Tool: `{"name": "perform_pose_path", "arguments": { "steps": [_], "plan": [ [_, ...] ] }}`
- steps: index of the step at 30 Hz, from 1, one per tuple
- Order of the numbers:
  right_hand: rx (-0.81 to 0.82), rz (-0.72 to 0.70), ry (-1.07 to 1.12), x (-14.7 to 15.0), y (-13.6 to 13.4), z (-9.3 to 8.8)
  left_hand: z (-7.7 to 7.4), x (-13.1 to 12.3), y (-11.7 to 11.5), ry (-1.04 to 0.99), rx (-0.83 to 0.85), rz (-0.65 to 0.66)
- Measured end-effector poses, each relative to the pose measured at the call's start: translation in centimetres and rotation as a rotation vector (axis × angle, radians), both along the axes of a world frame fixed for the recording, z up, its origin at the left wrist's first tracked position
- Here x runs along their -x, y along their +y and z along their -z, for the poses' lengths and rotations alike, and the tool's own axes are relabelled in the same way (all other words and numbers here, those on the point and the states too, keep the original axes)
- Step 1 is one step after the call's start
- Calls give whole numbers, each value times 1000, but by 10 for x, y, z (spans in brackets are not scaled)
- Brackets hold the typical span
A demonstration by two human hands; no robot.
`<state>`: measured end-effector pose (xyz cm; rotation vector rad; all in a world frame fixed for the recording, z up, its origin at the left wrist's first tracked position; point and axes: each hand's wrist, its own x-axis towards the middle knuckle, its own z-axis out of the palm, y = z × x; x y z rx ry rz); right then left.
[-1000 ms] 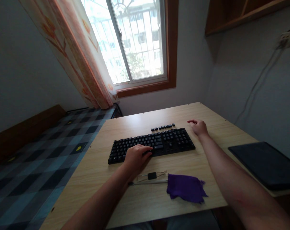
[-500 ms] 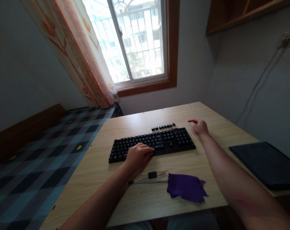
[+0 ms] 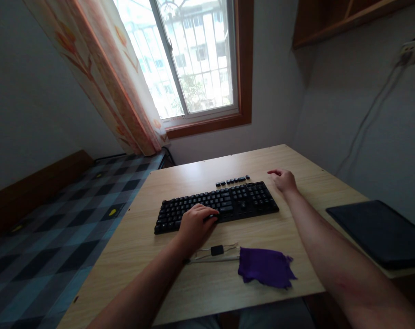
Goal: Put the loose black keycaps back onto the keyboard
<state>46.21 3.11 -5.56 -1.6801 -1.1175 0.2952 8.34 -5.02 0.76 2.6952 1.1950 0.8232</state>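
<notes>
A black keyboard (image 3: 243, 197) lies at a slant on the wooden table (image 3: 180, 297). Over its front edge rests my left hand (image 3: 199, 222), thumb and fingers pinched at a dark key in the bottom row, which they largely cover. Behind the keyboard, several loose black keycaps (image 3: 232, 181) form a line. My right hand (image 3: 284, 180) lies on the tabletop beyond the keyboard's right end, loosely curled with one finger pointing left and nothing visible in it. Nearer me are a purple cloth (image 3: 265, 268) and a wire tool with a black grip (image 3: 217, 250), beside a thin grey rod (image 3: 214, 259).
A dark flat case-like object (image 3: 377, 233) lies on the table's right edge, beside my right forearm. Left of the table stands a bed with a checked cover (image 3: 91, 219). A curtain (image 3: 104, 77) hangs by the barred window. On the right wall, a cable (image 3: 368, 116) runs down from a socket.
The left hand's fingers have shifted slightly, and a dark edge now shows between thumb and fingers. My right hand stays in place; the whole view has moved a little.
</notes>
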Motion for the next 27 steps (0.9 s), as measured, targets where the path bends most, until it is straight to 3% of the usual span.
{"name": "perform_pose_path", "arguments": {
  "steps": [9,17,22,27],
  "plan": [
    [-3,-2,-1,0,0,1,6,0,1,23,-70,97],
    [17,3,17,0,0,1,-7,-2,0,197,-39,35],
    [8,5,4,0,0,2,-10,2,1,194,15,43],
    [10,-7,-2,0,1,2,-11,8,0,179,-36,71]
  ]
}}
